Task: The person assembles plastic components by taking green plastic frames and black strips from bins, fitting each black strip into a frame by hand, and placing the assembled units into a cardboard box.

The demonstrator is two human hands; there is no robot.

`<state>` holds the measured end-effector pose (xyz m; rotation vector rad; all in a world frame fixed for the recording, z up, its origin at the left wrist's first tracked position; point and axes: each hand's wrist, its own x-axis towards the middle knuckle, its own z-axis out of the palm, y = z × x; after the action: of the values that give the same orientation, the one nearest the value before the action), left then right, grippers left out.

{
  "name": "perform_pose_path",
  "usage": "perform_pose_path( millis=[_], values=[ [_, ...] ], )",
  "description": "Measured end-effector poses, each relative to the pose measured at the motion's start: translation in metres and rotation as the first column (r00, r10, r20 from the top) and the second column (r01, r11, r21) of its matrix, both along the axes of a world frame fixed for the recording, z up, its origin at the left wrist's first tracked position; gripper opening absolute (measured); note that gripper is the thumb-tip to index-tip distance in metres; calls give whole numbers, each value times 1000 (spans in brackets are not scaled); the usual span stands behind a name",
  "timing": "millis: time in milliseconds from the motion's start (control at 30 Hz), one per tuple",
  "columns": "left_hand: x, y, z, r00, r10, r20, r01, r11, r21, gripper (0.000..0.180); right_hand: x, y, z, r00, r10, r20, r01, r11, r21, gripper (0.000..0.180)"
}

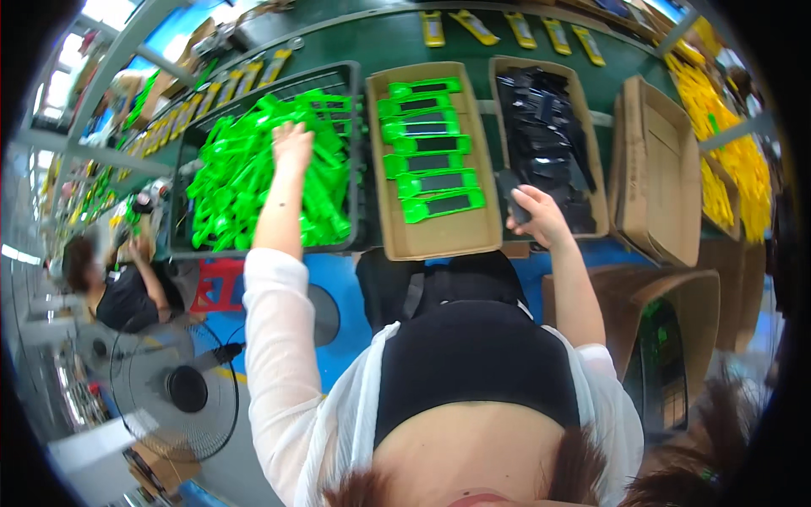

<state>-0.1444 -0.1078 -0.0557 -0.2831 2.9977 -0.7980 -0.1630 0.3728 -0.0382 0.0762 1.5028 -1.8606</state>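
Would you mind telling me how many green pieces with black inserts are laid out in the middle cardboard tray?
6. They lie in one column in the middle cardboard tray, from the top piece down through to the lowest. None seems hidden.

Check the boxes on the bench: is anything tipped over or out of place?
Yes. One empty cardboard box at the right stands tipped on its side, leaning, unlike the flat box of green parts and the box of black parts.
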Motion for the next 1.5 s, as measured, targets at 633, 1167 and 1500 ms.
perform_pose_path(
  millis=[633, 1167, 1500],
  values=[
    [88, 204, 50, 976, 212, 45, 203, -969, 140, 23, 10, -58, 29, 977, -213, 23, 198, 855, -480, 24],
    [103, 262, 48, 913, 403, 64, 354, -861, 364, 28, 16, -38, 39, 734, 179, -656, -261, 965, -29, 16],
    [106, 243, 55, 849, 521, 86, 384, -721, 576, 22, 22, -42, 53, 901, 256, -349, -223, 966, 135, 19]
  ],
)
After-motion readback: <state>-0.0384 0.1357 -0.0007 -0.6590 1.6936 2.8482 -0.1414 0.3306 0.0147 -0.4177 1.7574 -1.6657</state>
